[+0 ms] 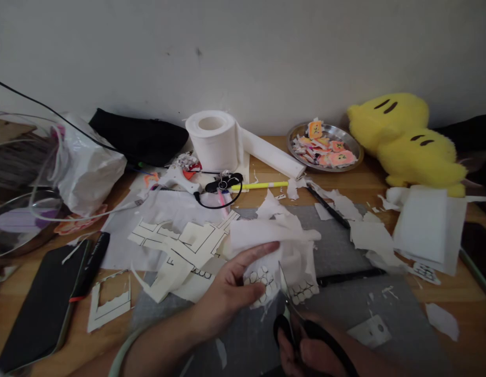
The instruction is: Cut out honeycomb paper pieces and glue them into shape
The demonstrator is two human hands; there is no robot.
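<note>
Black-patterned white paper (300, 257) is pinched by your left hand (235, 285), and your right hand (306, 346) grasps scissors (287, 302) at its lower edge.

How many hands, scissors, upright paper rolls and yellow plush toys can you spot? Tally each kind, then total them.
Hands: 2 (left hand, right hand)
Scissors: 1
Upright paper roll: 1
Yellow plush toys: 2
Total: 6

A letter like "F" stands on the cut paper (170, 275) left of the fingers (258, 253) of the left hand (229, 288).
</note>
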